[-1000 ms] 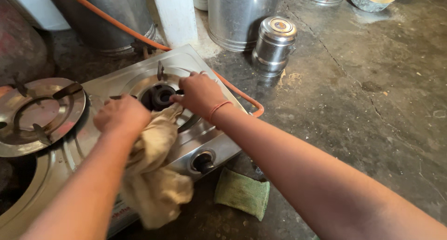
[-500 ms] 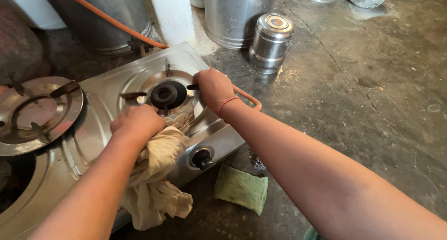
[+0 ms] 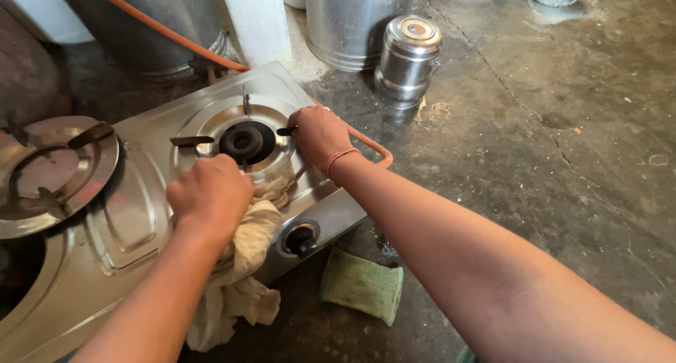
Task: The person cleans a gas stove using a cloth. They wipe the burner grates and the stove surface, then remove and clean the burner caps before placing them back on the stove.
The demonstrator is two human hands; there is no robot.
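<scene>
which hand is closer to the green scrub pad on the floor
Left. The left hand presses the cloth on the stove, just up-left of the green scrub pad; the right hand is farther, by the burner.

Bare forearms, thin orange wristband [image 3: 343,156]

Steel canister [image 3: 408,60] and large steel pot [image 3: 355,18] stand close behind stove [image 3: 134,222], with orange hose [image 3: 162,32] along the rear: tight there. Green scrub pad [image 3: 362,285] lies by stove front. Stone floor [image 3: 563,159] to the right is open.
</scene>
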